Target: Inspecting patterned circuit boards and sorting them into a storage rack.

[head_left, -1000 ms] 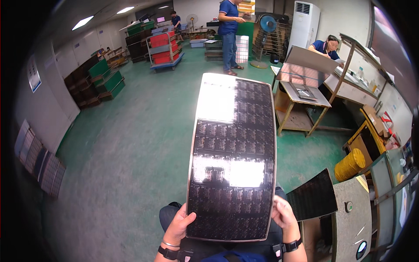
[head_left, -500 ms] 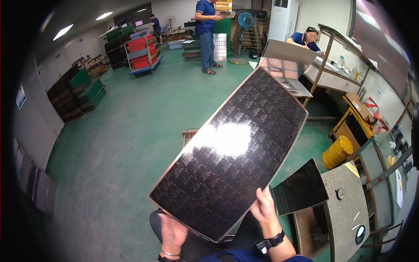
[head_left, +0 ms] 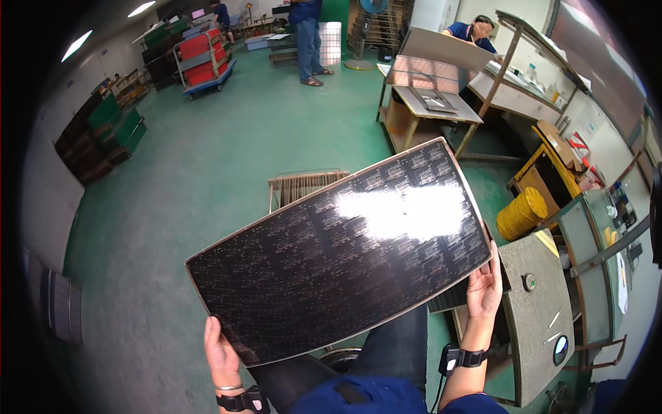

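Observation:
A large dark circuit board panel (head_left: 296,276) with a pale copper rim and rows of fine printed patterns is held tilted above my lap. Strong glare whitens its upper right part. At the lower left corner, my left hand (head_left: 222,350) grips the edge, thumb on the face and fingers behind it. My right hand (head_left: 485,288) closes on the right edge near the lower right corner, its fingertips partly hidden. Behind the panel stands a wire rack (head_left: 293,186) with upright slots, mostly covered. Another dark panel (head_left: 449,298) leans by the bench, largely hidden.
On my right is a grey-topped bench (head_left: 541,310) bearing a small round gauge (head_left: 529,281) and a round mirror-like disc (head_left: 560,350). A yellow drum (head_left: 522,214) stands beyond it. Ahead are a metal table (head_left: 441,103), a seated person (head_left: 472,34), a standing person (head_left: 307,41) and a red-loaded trolley (head_left: 205,65).
The panel has turned clockwise from steep to nearly level and come lower. My right hand has moved right and up with its edge; my left hand has shifted left and now grips the corner.

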Demonstrator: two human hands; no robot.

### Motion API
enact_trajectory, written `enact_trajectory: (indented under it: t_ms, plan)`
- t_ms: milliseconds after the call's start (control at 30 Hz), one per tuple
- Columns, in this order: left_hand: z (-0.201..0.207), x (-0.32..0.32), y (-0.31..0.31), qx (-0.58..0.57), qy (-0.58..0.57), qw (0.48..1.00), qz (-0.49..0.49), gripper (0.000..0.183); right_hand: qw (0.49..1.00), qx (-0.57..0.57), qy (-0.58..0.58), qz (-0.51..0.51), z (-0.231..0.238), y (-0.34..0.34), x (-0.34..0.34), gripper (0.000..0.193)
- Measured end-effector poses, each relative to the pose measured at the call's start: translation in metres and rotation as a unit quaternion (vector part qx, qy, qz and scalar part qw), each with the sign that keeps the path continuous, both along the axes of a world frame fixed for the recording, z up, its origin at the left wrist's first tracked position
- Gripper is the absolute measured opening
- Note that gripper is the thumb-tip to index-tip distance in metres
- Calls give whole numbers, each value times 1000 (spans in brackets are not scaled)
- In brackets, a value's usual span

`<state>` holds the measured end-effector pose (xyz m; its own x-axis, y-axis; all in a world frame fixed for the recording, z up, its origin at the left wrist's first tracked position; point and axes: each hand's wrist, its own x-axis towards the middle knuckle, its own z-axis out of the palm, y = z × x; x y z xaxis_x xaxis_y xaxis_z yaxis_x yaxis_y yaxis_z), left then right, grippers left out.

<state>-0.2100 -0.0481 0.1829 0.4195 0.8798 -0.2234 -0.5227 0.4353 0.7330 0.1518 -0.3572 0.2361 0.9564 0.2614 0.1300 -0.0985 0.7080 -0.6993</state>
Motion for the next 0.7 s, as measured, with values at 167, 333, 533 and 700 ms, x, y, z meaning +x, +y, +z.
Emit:
enact_trajectory:
  t_ms: [167,333,533,700]
  plan:
    - [-6,-19,17,48,90,992,68,23,994,-106,26,-3,0,-25,-2,48]
    - [-10,-37,26,54,147,985,66,30,985,-156,-9,69,0,-41,-7,53]
    - [-24,-62,37,193,220,955,37,34,979,-197,-5,59,1,-42,-18,57]
    - [-9,-48,27,210,241,947,33,34,977,-209,-16,48,3,-48,-23,59]
